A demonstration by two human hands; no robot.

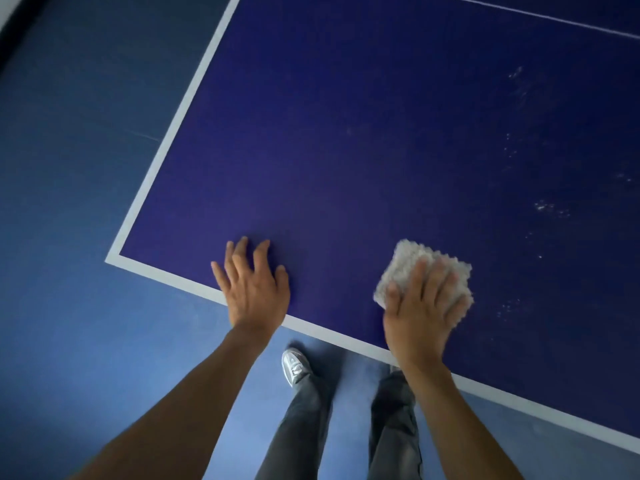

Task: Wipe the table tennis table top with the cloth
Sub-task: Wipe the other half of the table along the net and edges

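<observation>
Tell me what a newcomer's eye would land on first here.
The deep blue table tennis table top fills most of the view, its white border line running along the left and near edges. Near the front edge the right hand presses a pale cloth flat, while the left hand rests spread on the surface. Whitish specks dot the top's right side.

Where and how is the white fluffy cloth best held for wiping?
Probably from above: the folded white fluffy cloth lies flat on the dark blue table top, so a flat palm across its near half, as the right hand presses, suits.
</observation>
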